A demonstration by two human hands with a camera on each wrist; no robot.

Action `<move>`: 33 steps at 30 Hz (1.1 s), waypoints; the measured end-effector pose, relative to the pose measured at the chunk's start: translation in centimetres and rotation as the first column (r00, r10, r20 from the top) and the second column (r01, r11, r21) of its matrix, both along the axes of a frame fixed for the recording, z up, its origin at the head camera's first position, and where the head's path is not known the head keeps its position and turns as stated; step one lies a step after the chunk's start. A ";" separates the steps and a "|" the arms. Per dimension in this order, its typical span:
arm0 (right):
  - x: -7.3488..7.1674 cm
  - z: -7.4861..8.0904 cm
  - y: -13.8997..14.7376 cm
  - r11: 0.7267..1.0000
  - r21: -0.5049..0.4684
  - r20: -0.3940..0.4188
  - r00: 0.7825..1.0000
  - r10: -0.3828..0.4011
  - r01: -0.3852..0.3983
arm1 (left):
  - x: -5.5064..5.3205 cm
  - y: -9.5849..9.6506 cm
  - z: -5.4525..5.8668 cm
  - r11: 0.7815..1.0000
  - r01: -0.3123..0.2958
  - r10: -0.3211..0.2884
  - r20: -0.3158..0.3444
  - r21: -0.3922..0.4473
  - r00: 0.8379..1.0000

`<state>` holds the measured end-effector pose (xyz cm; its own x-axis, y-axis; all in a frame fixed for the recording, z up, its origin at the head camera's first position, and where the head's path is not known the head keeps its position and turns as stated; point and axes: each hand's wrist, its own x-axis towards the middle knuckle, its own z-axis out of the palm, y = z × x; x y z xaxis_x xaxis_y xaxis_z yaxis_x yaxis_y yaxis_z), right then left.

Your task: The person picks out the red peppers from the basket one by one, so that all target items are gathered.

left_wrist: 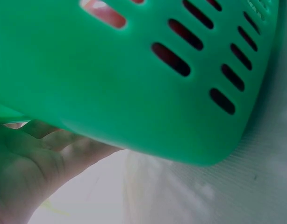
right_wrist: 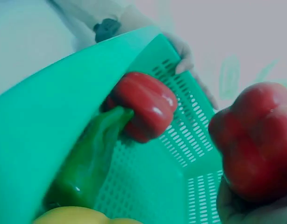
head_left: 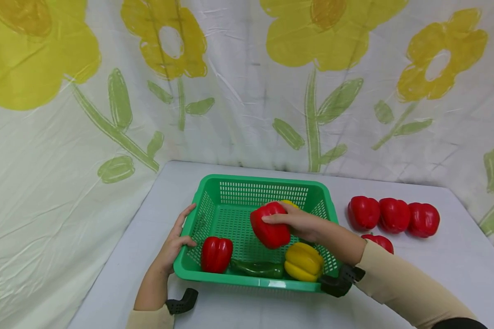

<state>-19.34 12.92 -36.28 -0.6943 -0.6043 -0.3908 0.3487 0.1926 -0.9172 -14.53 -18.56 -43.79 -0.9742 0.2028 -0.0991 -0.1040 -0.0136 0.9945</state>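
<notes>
My right hand (head_left: 300, 222) grips a red bell pepper (head_left: 270, 225) above the green plastic basket (head_left: 267, 179), thumb across its side. In the right wrist view the held red pepper (right_wrist: 260, 140) shows its lobed end. At the basket's left side my left hand (head_left: 174, 246) holds the rim, thumb hooked over the edge and fingers along the outside. Inside the basket lie another red bell pepper (head_left: 216, 255), a long green pepper (head_left: 258, 268) and a yellow bell pepper (head_left: 303, 262). A second yellow piece (head_left: 290, 204) is mostly hidden behind the right hand.
Right of the basket, three red bell peppers (head_left: 394, 215) stand in a row on the white table (head_left: 247, 310). One more red pepper (head_left: 379, 242) lies nearer, partly covered by the right forearm. A flowered curtain (head_left: 238, 91) hangs behind the table.
</notes>
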 end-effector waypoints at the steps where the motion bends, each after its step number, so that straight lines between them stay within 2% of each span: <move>1: 0.2 0.1 0.2 1.000 -0.012 0.002 1.000 -0.003 0.003 | 0.0 0.0 0.0 1.000 0.000 0.000 -0.001 -0.001 1.000; 7: 0.9 0.6 1.5 0.999 -0.047 0.012 1.000 -0.017 0.018 | 0.1 0.0 0.1 1.000 -0.002 0.002 -0.008 -0.008 1.000; 18: 2.2 0.8 3.5 0.998 -0.036 -0.071 0.996 -0.052 0.050 | 0.1 0.1 0.1 1.000 0.004 -0.004 -0.013 -0.002 1.000; 28: 3.2 0.6 5.9 0.993 -0.050 -0.159 0.981 -0.115 0.108 | 0.2 0.2 0.3 1.000 0.000 0.000 -0.002 -0.005 1.000; 33: 4.0 0.2 6.7 0.984 -0.079 -0.192 0.966 -0.172 0.160 | 0.2 0.2 0.3 1.000 0.003 -0.003 -0.007 0.003 1.000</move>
<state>-15.38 19.64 -36.05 -0.8463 -0.4930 -0.2015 0.1821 0.0877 -0.9794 -14.34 -18.32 -43.45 -0.9743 0.2058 -0.0920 -0.0973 -0.0159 0.9951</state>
